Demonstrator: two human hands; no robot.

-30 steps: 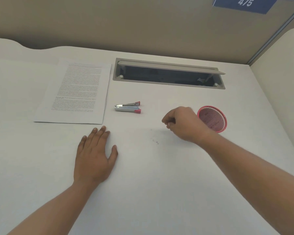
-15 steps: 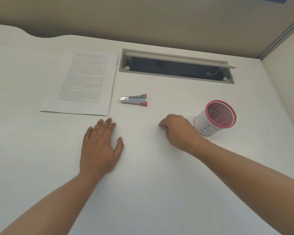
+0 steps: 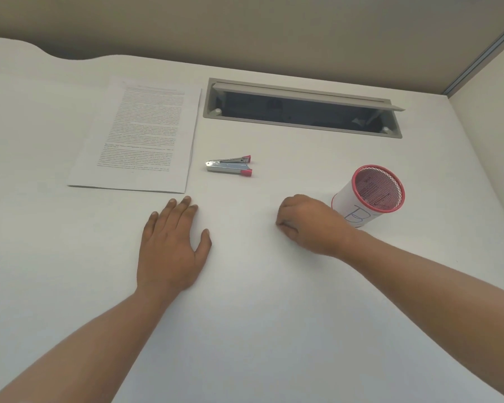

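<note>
My left hand (image 3: 172,245) lies flat, palm down, on the white desk (image 3: 245,330), fingers straight, just below the printed sheet. My right hand (image 3: 309,225) rests on the desk to the right with its fingers curled under and thumb against the fingertips. Whatever lies under them is hidden. A silver stapler with red ends (image 3: 230,166) lies between and beyond the hands, touching neither. A red mesh cup with a white label marked "B" (image 3: 370,196) stands just right of my right hand.
A printed paper sheet (image 3: 140,135) lies at the back left. An open grey cable slot (image 3: 300,110) is set into the desk behind the stapler. Beige partition walls close the back and right side.
My right hand came down from above the desk and to the left, curling its fingertips onto the spot where small dark specks lay. The left hand stayed flat. The view shifted slightly.
</note>
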